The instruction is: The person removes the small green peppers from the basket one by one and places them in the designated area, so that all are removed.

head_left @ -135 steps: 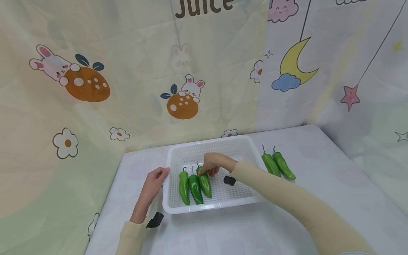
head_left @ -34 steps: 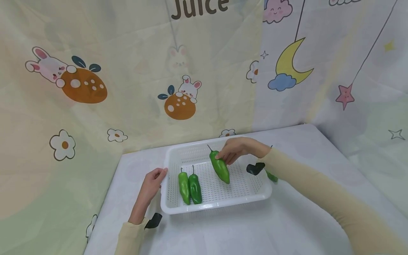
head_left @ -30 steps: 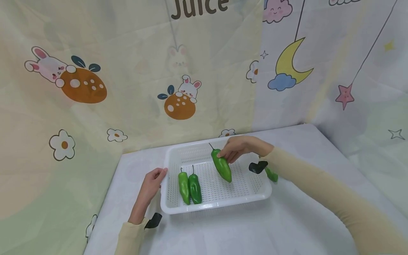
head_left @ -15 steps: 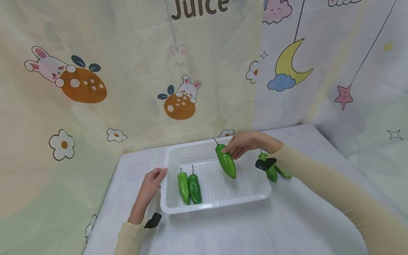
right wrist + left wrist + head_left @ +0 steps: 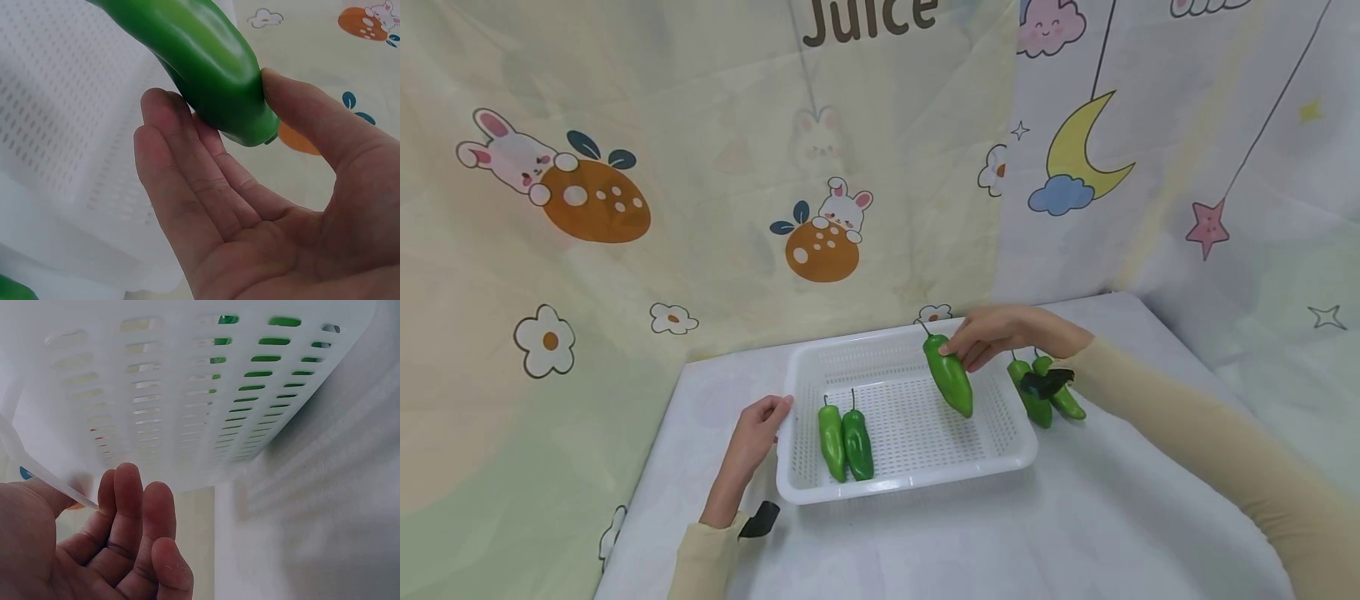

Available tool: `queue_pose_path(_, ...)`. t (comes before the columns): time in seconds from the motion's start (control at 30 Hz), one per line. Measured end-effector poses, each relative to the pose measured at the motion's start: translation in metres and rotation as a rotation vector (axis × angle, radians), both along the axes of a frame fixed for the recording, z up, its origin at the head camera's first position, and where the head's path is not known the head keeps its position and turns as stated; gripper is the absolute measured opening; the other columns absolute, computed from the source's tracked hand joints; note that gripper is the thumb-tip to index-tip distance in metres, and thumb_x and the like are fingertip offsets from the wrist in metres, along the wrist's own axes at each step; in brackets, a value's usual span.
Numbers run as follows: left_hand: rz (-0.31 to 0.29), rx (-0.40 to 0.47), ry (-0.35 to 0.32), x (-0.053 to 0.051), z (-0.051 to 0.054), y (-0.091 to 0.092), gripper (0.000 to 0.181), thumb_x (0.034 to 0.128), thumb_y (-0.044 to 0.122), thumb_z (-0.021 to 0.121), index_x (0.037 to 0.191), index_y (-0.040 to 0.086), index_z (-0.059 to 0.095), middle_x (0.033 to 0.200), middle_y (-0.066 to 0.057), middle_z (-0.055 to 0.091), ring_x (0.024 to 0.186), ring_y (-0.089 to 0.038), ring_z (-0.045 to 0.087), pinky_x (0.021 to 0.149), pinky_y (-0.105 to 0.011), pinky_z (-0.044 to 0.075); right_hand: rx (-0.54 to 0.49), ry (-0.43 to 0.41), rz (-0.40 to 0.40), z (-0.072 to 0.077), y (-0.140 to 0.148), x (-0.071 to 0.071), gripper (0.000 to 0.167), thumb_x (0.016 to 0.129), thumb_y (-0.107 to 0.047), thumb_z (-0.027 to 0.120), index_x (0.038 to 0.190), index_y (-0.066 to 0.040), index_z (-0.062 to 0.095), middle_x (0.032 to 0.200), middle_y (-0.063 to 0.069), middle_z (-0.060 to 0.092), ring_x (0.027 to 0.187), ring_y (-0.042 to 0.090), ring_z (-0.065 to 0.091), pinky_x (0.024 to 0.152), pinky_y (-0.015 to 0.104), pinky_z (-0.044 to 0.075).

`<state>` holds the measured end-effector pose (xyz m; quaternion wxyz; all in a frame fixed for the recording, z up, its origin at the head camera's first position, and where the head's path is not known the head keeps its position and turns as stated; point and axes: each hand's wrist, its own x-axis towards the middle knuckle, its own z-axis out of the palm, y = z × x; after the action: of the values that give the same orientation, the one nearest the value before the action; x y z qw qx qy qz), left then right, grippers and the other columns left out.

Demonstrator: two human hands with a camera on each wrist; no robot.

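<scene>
Right hand (image 5: pixel 1003 333) pinched green pepper (image 5: pixel 951 382), hanging below it; left hand (image 5: pixel 757 427) pinched white basket (image 5: pixel 902 484), two more peppers (image 5: pixel 857 446) right of that hand.

The person wears plain cream long sleeves: the left sleeve (image 5: pixel 706 560) ends in a rumpled cuff, the right sleeve (image 5: pixel 1187 446) shows small creases along its lower edge. Left wrist carries a small black block (image 5: pixel 760 520), right wrist a similar dark block (image 5: pixel 1049 383) (surface detail unresolved).
</scene>
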<state>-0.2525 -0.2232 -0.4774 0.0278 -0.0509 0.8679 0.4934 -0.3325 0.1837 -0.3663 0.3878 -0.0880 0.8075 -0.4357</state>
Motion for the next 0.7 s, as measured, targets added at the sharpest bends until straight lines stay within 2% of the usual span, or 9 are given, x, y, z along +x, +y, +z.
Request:
queue_pose_path(0.27,-0.004,0.003,0.013,0.001,0.000,0.000,0.043,0.1035,0.045,0.052,0.116,0.006,0.065,0.101,-0.010,0.071,0.081,-0.016,0.062,0.069,-0.027,0.048,-0.012,-0.008,0.018,0.006,0.014,0.003,0.031,0.097,-0.027,0.067,0.114,-0.002,0.072,0.102,0.006,0.077,0.096,0.016,0.074,0.096,0.039,0.055)
queue_pose_path(0.47,0.001,0.002,0.009,0.000,-0.001,0.000,0.042,0.1035,0.044,0.053,0.117,0.006,0.065,0.104,-0.011,0.071,0.082,-0.016,0.062,0.070,-0.026,0.049,-0.010,-0.008,-0.008,0.006,0.025,0.003,0.029,0.096,-0.028,0.068,0.111,-0.003,0.073,0.101,0.006,0.077,0.095,0.017,0.074,0.093,0.037,0.056)
queue_pose_path(0.7,0.004,0.007,0.005,0.000,0.000,0.001,0.041,0.1038,0.042,0.053,0.117,0.005,0.065,0.105,-0.012,0.072,0.082,-0.016,0.063,0.070,-0.027,0.049,-0.021,-0.016,-0.041,0.005,0.044,0.003,0.028,0.097,-0.027,0.068,0.110,-0.003,0.073,0.100,0.005,0.077,0.095,0.018,0.074,0.098,0.042,0.054)
